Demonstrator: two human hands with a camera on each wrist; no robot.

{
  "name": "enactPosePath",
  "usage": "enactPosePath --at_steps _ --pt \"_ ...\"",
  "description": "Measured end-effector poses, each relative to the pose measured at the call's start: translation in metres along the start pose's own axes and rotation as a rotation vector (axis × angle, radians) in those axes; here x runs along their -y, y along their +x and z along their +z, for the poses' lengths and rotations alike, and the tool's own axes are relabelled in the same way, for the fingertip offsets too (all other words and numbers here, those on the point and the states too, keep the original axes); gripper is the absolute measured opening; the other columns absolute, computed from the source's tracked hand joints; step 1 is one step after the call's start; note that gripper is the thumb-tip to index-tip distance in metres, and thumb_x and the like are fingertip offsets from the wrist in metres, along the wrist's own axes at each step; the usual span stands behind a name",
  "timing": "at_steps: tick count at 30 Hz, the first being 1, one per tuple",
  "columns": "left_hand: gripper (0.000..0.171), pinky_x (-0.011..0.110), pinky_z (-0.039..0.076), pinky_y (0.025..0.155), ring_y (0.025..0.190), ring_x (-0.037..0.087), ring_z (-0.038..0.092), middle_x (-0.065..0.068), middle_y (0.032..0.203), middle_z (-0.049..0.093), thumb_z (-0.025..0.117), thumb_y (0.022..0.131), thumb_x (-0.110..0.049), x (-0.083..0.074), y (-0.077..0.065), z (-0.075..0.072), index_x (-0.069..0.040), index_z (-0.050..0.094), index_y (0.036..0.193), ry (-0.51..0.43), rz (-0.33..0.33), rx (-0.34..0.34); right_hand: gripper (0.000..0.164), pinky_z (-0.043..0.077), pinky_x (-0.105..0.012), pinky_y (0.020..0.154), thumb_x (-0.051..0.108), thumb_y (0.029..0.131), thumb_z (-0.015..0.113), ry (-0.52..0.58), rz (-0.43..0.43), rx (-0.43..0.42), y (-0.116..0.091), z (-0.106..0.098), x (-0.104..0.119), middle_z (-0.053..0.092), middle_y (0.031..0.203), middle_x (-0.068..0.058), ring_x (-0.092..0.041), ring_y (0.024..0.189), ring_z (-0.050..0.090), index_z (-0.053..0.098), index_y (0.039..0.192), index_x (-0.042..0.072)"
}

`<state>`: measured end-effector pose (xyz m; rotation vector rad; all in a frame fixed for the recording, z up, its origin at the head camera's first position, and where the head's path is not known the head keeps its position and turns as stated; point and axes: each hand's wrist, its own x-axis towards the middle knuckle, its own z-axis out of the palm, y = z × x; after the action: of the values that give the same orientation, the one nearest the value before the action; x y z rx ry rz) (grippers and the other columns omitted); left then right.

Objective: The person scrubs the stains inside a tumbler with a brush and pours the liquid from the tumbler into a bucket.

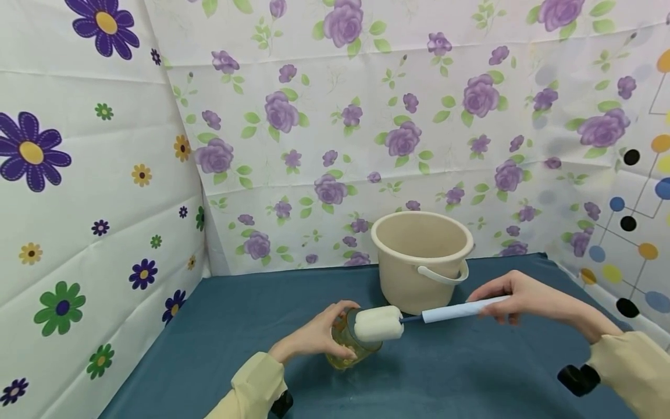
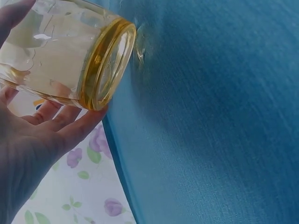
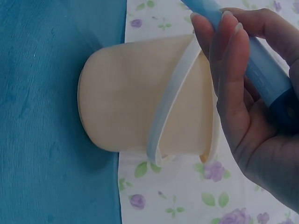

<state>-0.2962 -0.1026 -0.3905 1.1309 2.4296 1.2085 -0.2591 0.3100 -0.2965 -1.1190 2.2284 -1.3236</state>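
My left hand [image 1: 319, 330] grips a clear amber glass [image 1: 349, 344], tilted with its mouth toward the right, low over the blue cloth. In the left wrist view the thick yellow base of the glass [image 2: 96, 70] shows, with fingers [image 2: 79, 125] curled beneath it. My right hand [image 1: 528, 299] holds a sponge bottle brush by its light blue handle [image 1: 455, 311]. The white sponge head [image 1: 379, 324] lies at the mouth of the glass and overlaps its rim in the head view. From the right wrist, my fingers [image 3: 231, 70] wrap the blue handle [image 3: 264, 70].
A beige bucket [image 1: 389, 273] with a white handle [image 1: 442, 277] stands behind the brush, near the back edge of the table. Blue cloth [image 1: 251, 314] covers the table. Flowered sheets [image 1: 314, 145] hang behind and at the sides.
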Motion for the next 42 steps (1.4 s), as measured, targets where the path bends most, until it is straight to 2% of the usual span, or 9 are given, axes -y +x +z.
enactPosePath --at_steps 7,20,31,42 --pt "0.074 0.036 0.041 0.076 0.097 0.019 0.041 0.003 0.116 0.038 0.075 0.074 -0.028 0.001 0.0 0.0 -0.024 0.034 0.135 0.027 0.035 0.0 0.026 0.047 -0.037 0.042 0.001 0.091 0.053 -0.029 0.009 0.018 0.013 0.006 -0.005 0.062 0.072 -0.014 -0.021 0.051 0.054 0.061 0.115 0.002" --pt "0.074 0.038 0.042 0.075 0.095 0.019 0.043 0.002 0.116 0.039 0.075 0.073 -0.033 0.0 0.002 0.0 -0.028 0.034 0.134 0.023 0.019 0.003 0.023 0.047 -0.039 0.044 0.007 0.089 0.057 -0.041 0.054 0.005 0.024 0.013 -0.006 0.062 0.073 -0.015 -0.025 0.053 0.056 0.063 0.112 0.004" --pt "0.075 0.039 0.04 0.075 0.098 0.019 0.041 0.0 0.116 0.038 0.077 0.072 -0.032 -0.001 0.003 0.002 -0.032 0.033 0.133 0.016 -0.009 -0.007 0.023 0.048 -0.035 0.044 0.01 0.089 0.058 -0.022 0.085 -0.002 0.033 0.018 -0.014 0.063 0.075 -0.015 -0.015 0.053 0.055 0.063 0.111 0.005" --pt "0.075 0.039 0.04 0.076 0.103 0.018 0.039 0.006 0.119 0.038 0.077 0.072 -0.032 -0.004 0.004 0.004 -0.032 0.034 0.133 0.026 -0.006 0.009 0.023 0.048 -0.037 0.044 0.008 0.089 0.058 -0.01 0.082 0.001 0.037 0.025 -0.019 0.063 0.077 -0.015 -0.025 0.052 0.056 0.064 0.111 0.004"
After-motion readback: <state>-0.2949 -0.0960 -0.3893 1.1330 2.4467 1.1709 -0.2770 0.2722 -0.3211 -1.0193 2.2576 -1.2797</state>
